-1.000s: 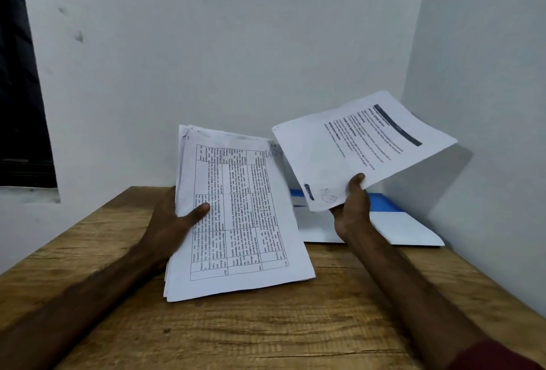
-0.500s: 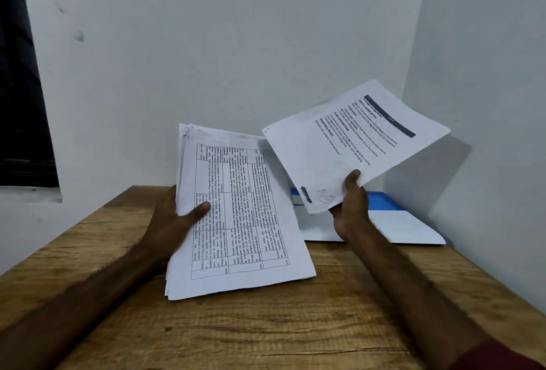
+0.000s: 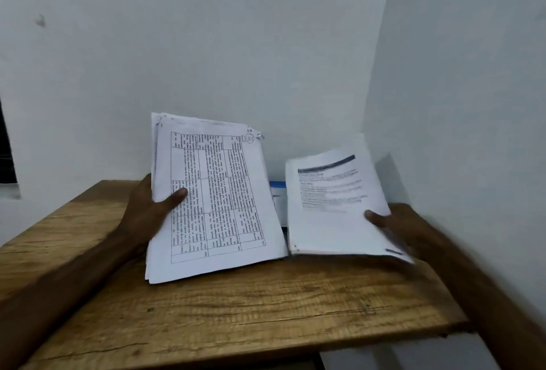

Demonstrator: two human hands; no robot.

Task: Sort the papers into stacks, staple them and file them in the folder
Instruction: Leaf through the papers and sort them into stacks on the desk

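Here, stack [image 3: 218, 201] in left grip [image 3: 147, 210]; blurred sheet [image 3: 328, 221] in right grip [image 3: 404, 230]

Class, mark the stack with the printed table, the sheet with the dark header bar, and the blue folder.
stack [image 3: 224, 207]: head view, top page's table.
sheet [image 3: 325, 227]: head view, blank part below the text.
blue folder [image 3: 277, 185]: head view, blue strip between the papers.

A wooden table [image 3: 236, 310], its grain knotty and cracked, sits in the corner where the white back wall [image 3: 206, 44] meets the side wall [image 3: 472, 74]. Grey smudges [image 3: 40, 19] mark the back wall (upper left). A dark window [image 3: 4, 148] shows at the left edge.
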